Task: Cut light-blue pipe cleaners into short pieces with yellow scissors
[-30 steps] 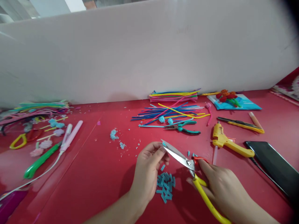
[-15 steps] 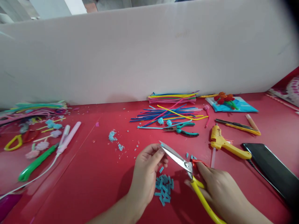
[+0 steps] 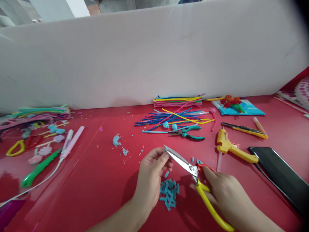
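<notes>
My right hand [image 3: 224,190] grips scissors [image 3: 182,163] with one red and one yellow handle, their blades pointing up and left. My left hand [image 3: 152,174] is closed in a pinch at the blade tips. A tiny bit of light blue pipe cleaner shows at its fingertips; most of it is hidden by the fingers and blades. Below, between my hands, lies a loose pile of short blue pipe cleaner pieces [image 3: 169,194]. A few more blue snippets [image 3: 198,161] rest just beyond the scissors' pivot.
Pliers [image 3: 187,133], two blue fuzzy balls and scattered pipe cleaners [image 3: 169,120] lie ahead. At right are a yellow glue gun [image 3: 225,146], a utility knife [image 3: 246,129] and a phone [image 3: 277,175]. A pink corded styling iron [image 3: 72,143] and green-handled tool [image 3: 41,169] lie left.
The scissors and both hands stay almost in place, with the blades at the left fingertips. The view has shifted very slightly.
</notes>
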Available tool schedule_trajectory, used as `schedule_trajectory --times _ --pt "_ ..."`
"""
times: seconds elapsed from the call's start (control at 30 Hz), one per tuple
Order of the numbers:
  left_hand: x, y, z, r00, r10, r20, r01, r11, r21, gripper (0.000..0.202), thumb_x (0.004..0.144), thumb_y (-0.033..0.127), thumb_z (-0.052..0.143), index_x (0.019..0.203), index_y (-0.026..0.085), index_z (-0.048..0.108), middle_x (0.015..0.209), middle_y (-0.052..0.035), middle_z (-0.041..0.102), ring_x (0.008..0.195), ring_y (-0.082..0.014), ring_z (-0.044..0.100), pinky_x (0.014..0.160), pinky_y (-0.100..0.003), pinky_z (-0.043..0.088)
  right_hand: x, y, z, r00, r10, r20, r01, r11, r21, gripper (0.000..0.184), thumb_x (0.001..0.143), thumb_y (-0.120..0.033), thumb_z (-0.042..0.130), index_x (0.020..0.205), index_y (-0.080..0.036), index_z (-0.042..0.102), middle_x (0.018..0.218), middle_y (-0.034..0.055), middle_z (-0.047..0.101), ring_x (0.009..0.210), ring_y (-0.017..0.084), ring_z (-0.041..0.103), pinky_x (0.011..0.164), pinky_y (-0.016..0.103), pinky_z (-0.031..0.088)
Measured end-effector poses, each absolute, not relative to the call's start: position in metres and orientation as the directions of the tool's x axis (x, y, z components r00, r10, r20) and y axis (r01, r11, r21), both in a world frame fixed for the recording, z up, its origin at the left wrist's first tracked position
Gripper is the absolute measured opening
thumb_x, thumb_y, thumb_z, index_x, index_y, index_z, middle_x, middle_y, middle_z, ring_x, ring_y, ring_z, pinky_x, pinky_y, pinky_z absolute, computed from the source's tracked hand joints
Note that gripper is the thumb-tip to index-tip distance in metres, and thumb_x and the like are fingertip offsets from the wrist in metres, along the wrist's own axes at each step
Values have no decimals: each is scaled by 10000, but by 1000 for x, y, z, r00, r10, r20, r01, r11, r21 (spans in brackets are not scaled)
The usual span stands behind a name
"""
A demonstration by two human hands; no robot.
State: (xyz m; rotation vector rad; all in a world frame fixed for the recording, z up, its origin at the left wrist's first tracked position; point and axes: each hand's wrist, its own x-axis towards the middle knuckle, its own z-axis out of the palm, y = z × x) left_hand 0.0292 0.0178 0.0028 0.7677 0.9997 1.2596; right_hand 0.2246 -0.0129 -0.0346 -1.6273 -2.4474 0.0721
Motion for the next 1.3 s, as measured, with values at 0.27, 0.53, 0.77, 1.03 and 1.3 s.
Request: schedule_trajectory --times 0.27,0.53,0.77,1.03,1.3 --pt "31 16 4 27 981 -191 -414 185 891 65 755 197 552 766 136 571 686 -14 571 568 -69 502 521 -181 403 222 -10 -36 -319 938 133 897 344 -277 203 772 -396 457 707 -207 423 493 -9 530 404 164 509 405 242 225" --pt "45 3 3 462 806 -370 -294 533 794 124 739 247 566 743 125 586 685 -46 602 528 -82 519 492 -190 399 208 -9 -5 -164 966 -198 352 -130 -927 212 776 -397 440 731 -190 458 457 -79 404 378 64 382 372 171 302" --pt "47 0 6 531 715 -454 -129 598 791 136 722 254 573 725 123 607 647 -43 606 508 -83 525 494 -194 397 205 -11 -7 -226 929 -292 129 -269 -955 183 753 -360 468 767 -178 462 387 -110 391 287 48 346 330 164 323" --pt "50 -3 -1 373 863 -341 118 320 940 95 689 234 594 675 143 569 539 21 511 476 -71 464 451 -175 356 203 -8 -6 -193 943 -270 354 -190 -916 64 726 -238 459 697 -182 443 428 -101 342 346 44 336 351 156 270" --pt "40 9 0 145 948 -285 -185 309 933 71 683 207 606 706 150 570 561 15 544 490 -79 484 471 -183 391 217 -8 -9 -216 976 -27 737 144 -661 247 698 -411 532 648 -192 428 491 -67 373 428 64 341 410 182 232"
